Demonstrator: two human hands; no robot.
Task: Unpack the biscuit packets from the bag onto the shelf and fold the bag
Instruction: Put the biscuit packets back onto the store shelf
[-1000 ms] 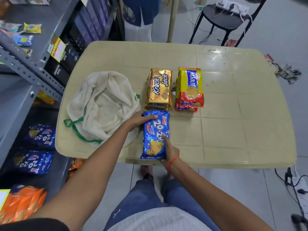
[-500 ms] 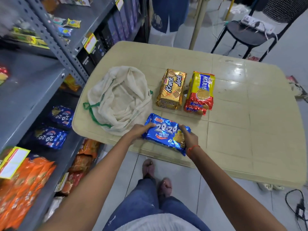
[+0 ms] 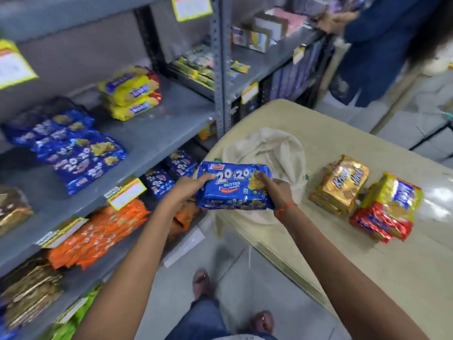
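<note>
I hold a stack of blue 20-20 biscuit packets (image 3: 234, 186) in the air off the table's left edge. My left hand (image 3: 188, 190) grips its left end and my right hand (image 3: 275, 192) its right end. Behind the stack the cream cloth bag (image 3: 269, 150) lies crumpled on the beige table (image 3: 367, 253). A gold Krack Jack packet stack (image 3: 340, 184) and a yellow-red Marie packet stack (image 3: 387, 207) rest on the table to the right. The grey shelf (image 3: 152, 133) on the left carries more blue 20-20 packets (image 3: 71, 146) and yellow Marie packets (image 3: 130, 94).
Lower shelf levels hold orange packets (image 3: 98, 234), brown packets (image 3: 29, 293) and more blue 20-20 packets (image 3: 169, 175). Yellow price tags hang on the shelf edges. Another person in dark blue (image 3: 382, 45) stands at the far right by the shelving. My feet stand on grey floor (image 3: 186, 246).
Both hands lifted the blue packets off the table and carried them left toward the shelf. My view swung left, bringing the shelf levels into sight.
</note>
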